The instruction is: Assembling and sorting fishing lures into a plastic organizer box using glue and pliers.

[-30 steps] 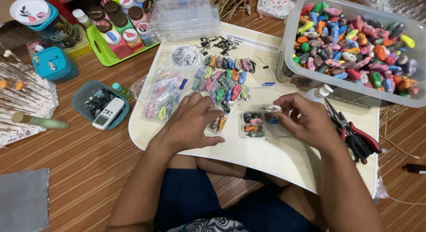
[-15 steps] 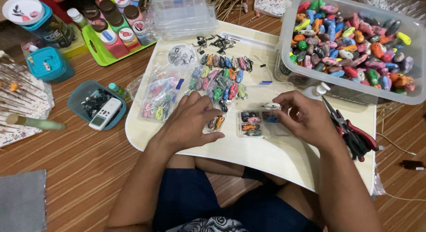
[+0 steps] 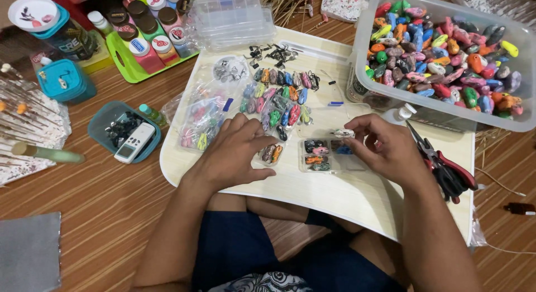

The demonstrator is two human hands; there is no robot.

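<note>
You sit on a wood-grain floor (image 3: 106, 214) of warm brown planks with a pale cream lap table (image 3: 346, 197) across your legs, its corners rounded and its top smooth and matte. The biggest thing near it is the clear plastic tub (image 3: 446, 110) at the upper right, heaped with glossy, pebble-shaped pieces in red, blue, green and orange. Up left stands a lime-green tray (image 3: 125, 68) of round-lidded paint jars, and beside it a stack of clear compartment boxes (image 3: 231, 18). A teal dish (image 3: 100, 121) on the floor holds a white remote-shaped device. On the table, crinkled clear bags (image 3: 204, 116) of coloured pieces lie left of rows of small painted shapes (image 3: 279, 96). Red-handled pliers (image 3: 446, 166) rest at the table's right edge. Your left hand (image 3: 234, 152) lies flat and spread on the table, fingertips touching a small clear packet (image 3: 271, 153) of dark and orange pieces, gripping nothing. Your right hand (image 3: 385, 147) is curled, thumb and fingers pinched closed on a small pale speckled piece (image 3: 343, 133), held just above a clear divided case (image 3: 318, 155) that sits mid-table between your hands.
</note>
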